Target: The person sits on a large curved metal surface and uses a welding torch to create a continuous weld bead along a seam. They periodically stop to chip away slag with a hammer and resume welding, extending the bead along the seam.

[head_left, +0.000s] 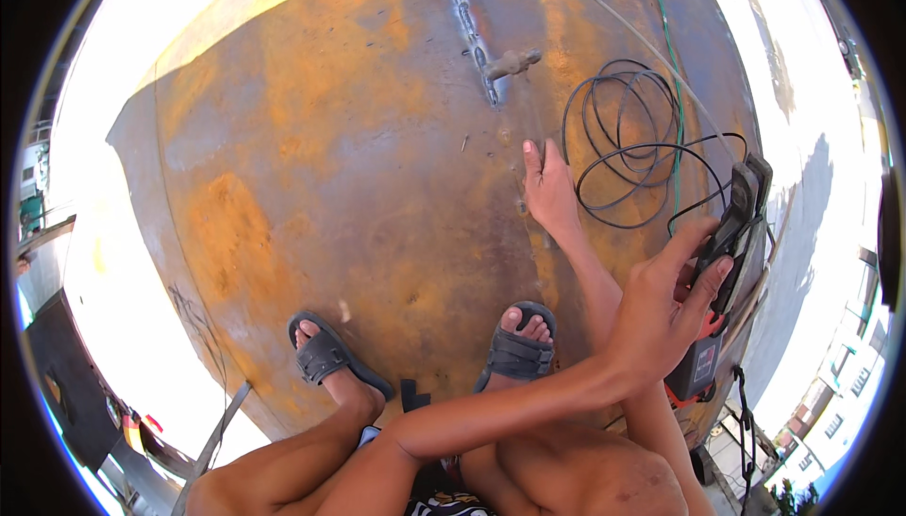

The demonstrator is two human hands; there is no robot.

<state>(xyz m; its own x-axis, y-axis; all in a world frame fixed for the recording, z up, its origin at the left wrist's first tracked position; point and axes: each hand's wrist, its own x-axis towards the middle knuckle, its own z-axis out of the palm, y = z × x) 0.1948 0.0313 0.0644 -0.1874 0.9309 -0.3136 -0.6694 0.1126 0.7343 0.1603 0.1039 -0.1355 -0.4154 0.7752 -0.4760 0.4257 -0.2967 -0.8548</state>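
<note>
Head view, right hand [551, 188] closed round hammer [512, 65], its head beyond fist, left hand [658, 301] gripping black electrode holder [742, 203], coiled cable [620, 150] beside right hand

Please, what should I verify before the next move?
1. Left hand on the black clamp-shaped holder: ok.
2. Thin grey straight rod firmly fixed in the holder: cannot tell.
3. Rusty metal hammer held in the right hand: ok.
4. Thin black cable gathered neatly: not ok, loose loops lie beside the right hand.
5. Both hands covered: not ok, bare.
6. Toes covered: not ok, the dark strapped sandals leave them exposed.
</note>
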